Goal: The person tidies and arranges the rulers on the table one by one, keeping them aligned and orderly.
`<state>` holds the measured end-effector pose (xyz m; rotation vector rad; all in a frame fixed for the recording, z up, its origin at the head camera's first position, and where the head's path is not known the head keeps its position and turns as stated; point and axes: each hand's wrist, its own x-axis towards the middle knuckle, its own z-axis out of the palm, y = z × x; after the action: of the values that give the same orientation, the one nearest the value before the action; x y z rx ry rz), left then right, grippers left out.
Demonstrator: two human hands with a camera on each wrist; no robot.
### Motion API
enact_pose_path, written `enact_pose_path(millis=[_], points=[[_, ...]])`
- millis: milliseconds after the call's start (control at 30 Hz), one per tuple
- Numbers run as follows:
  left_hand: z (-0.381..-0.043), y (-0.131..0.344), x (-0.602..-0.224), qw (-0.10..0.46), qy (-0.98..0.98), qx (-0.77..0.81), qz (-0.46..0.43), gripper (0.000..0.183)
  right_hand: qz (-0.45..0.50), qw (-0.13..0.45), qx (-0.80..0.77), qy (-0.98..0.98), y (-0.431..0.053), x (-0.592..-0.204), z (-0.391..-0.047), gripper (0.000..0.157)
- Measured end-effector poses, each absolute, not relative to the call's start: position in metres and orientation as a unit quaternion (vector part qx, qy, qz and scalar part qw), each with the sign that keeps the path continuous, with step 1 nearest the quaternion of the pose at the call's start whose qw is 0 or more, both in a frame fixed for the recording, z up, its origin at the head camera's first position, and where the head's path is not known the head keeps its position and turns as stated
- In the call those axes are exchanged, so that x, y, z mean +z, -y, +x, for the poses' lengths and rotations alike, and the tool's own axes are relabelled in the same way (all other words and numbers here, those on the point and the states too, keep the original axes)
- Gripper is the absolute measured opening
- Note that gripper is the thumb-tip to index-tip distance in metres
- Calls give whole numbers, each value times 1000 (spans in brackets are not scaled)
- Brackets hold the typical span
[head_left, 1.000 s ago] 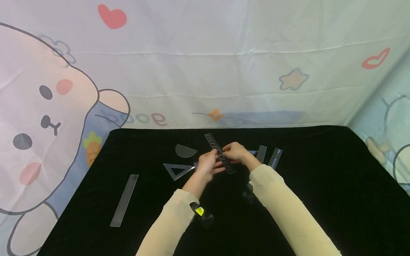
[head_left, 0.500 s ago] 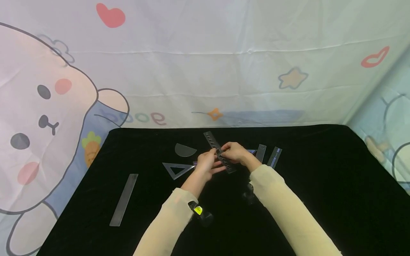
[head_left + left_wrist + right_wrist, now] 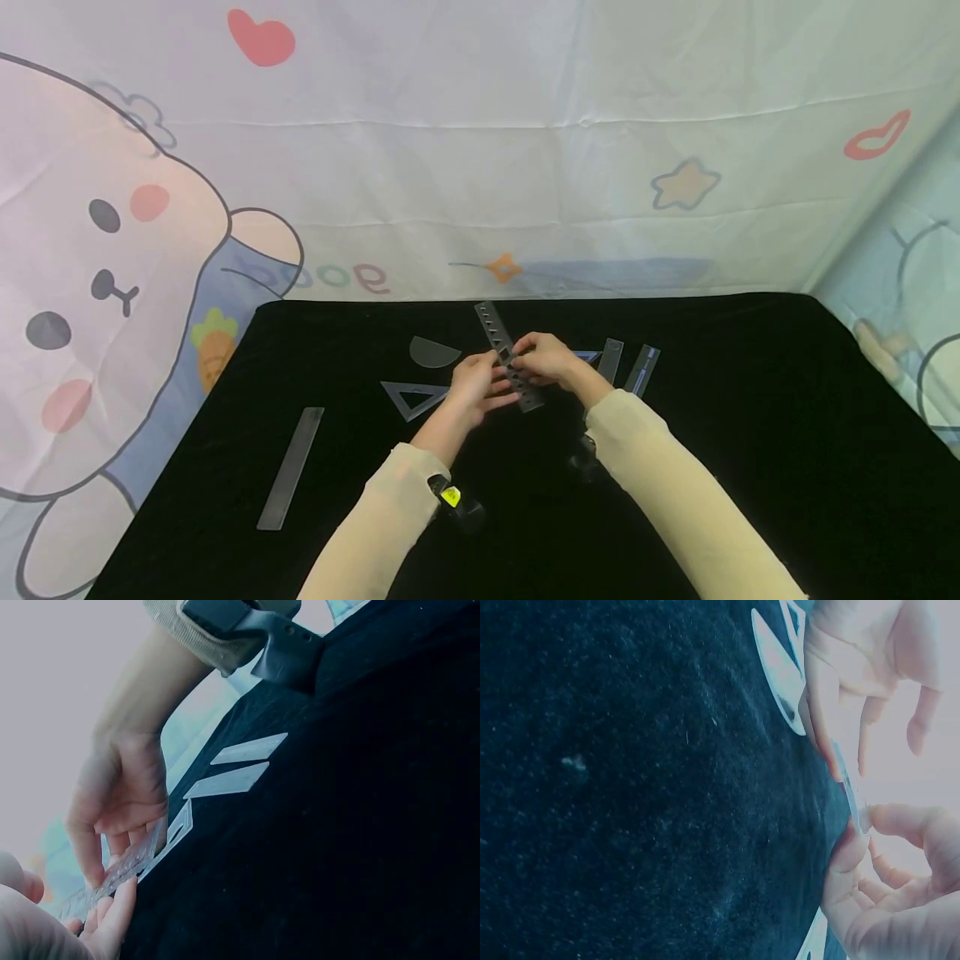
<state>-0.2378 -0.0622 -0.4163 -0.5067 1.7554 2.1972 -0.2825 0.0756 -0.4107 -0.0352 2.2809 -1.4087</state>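
A clear stencil ruler [image 3: 493, 327] with a row of cut-out shapes is held up between both hands, slanting from far left to near right in the head view. My left hand [image 3: 472, 387] holds its left edge, thumb on the near face and fingers spread behind. From the other side my right hand [image 3: 551, 360] pinches it between thumb and fingers; the right wrist view shows this pinch on the ruler's thin edge [image 3: 853, 796]. To the left of the hands lie a half-round protractor [image 3: 433, 352] and a set square [image 3: 397, 393], partly covered by my left hand.
A long clear ruler [image 3: 291, 471] lies at the left of the black cloth [image 3: 187, 500]. Beyond my right hand are a second set square [image 3: 588, 356], mostly hidden, and two short rulers, one plain [image 3: 611, 358], one with blue marking [image 3: 645, 367]. A printed curtain [image 3: 480, 167] hangs behind.
My left hand has shifted slightly left and toward me. The stencil ruler has moved a little left and stands somewhat steeper; my right hand moves slightly with it.
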Motion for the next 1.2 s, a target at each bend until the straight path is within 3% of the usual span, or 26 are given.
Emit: enact_pose_path(millis=[1200], points=[[-235, 128, -412, 144, -731, 658, -109, 26, -64, 230, -594, -769, -34, -415, -249, 26]])
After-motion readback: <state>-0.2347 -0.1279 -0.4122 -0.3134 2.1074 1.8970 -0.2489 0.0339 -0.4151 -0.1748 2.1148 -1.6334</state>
